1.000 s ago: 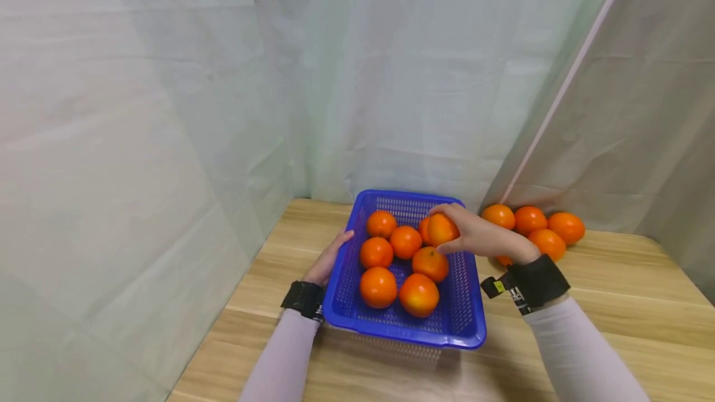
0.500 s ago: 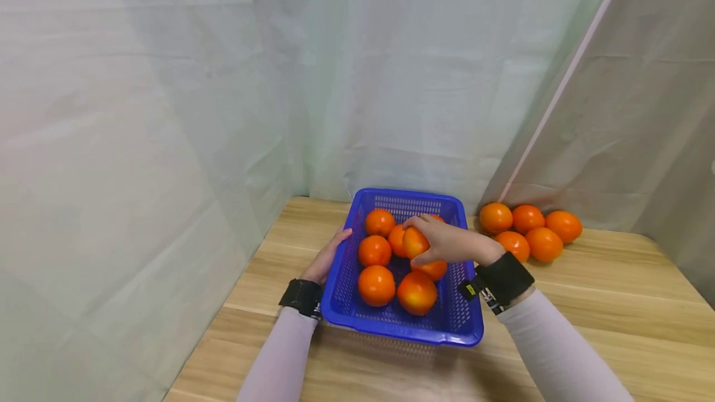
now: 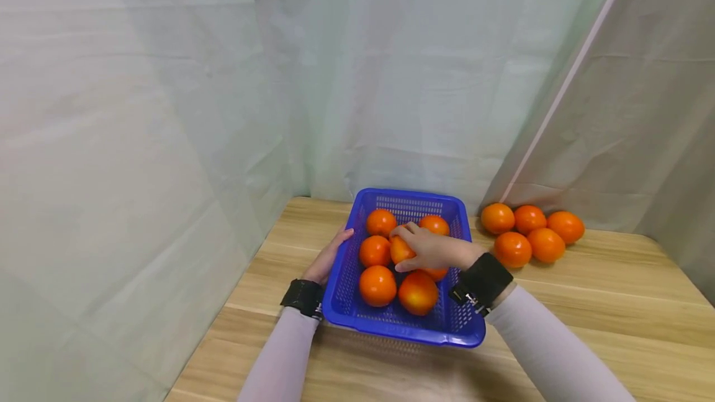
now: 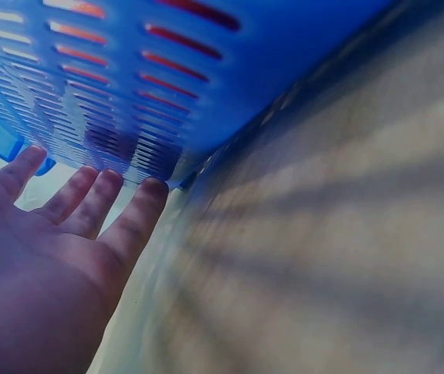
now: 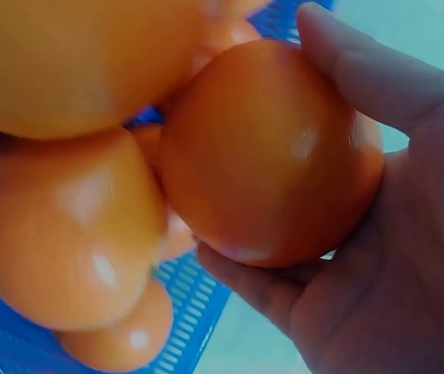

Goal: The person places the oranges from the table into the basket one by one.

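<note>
My right hand (image 3: 427,248) grips an orange (image 3: 401,250) over the middle of the blue plastic basket (image 3: 402,335). In the right wrist view, thumb and fingers curl round the held orange (image 5: 269,156), with another orange (image 5: 70,234) close beside it. Several oranges lie in the basket, including one at the front left (image 3: 377,286) and one at the front right (image 3: 418,293). What lies directly beneath the held orange is hidden. My left hand (image 3: 328,258) is at the basket's left side; the left wrist view shows its nearly straight fingers (image 4: 132,222) against the slotted wall.
On the wooden table (image 3: 614,303), right of the basket, several loose oranges (image 3: 546,245) sit in a cluster near the back edge. A pale curtain (image 3: 413,79) hangs behind the table, and more sheeting (image 3: 139,172) hangs along the left side.
My right hand has carried the orange leftward from the basket's back right to its middle, and lower. The left hand stays at the basket's left side.
</note>
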Demonstrator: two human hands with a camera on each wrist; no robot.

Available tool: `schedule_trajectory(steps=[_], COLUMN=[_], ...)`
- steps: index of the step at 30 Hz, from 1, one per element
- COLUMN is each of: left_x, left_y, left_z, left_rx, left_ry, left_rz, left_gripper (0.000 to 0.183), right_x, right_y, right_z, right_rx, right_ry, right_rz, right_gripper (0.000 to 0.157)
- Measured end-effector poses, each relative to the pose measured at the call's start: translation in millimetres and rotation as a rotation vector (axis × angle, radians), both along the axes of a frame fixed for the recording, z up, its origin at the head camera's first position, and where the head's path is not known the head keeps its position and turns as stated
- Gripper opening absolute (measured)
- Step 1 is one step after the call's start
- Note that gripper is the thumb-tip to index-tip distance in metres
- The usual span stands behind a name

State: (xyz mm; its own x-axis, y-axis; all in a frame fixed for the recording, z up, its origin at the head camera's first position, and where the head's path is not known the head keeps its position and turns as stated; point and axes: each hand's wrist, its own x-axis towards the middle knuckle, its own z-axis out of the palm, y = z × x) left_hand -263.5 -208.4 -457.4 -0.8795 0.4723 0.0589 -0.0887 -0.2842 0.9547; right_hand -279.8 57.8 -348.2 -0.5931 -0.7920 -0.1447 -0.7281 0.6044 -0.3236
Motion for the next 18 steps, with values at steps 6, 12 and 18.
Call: schedule_trajectory(steps=[6,12,18], left_x=[0.0,0.1,0.1], left_y=[0.3,-0.3,-1.1], left_z=[0.3,1.4,1.9], left_rx=[0.006,-0.018,-0.038], left_ry=[0.003,0.018,0.023], left_rz=[-0.006,-0.006,0.003], left_gripper=[0.056,0.057,0.058], right_x=[3.3,5.7,8.2], right_y=[-6.4,-7.4,-7.5], right_z=[-9.2,-10.7,-11.8], right_rx=[0.068,0.093,0.097], right_ry=[0.046,0.046,0.005], right_rz=[-0.001,0.005,-0.006], right_gripper=[0.067,0.068,0.067])
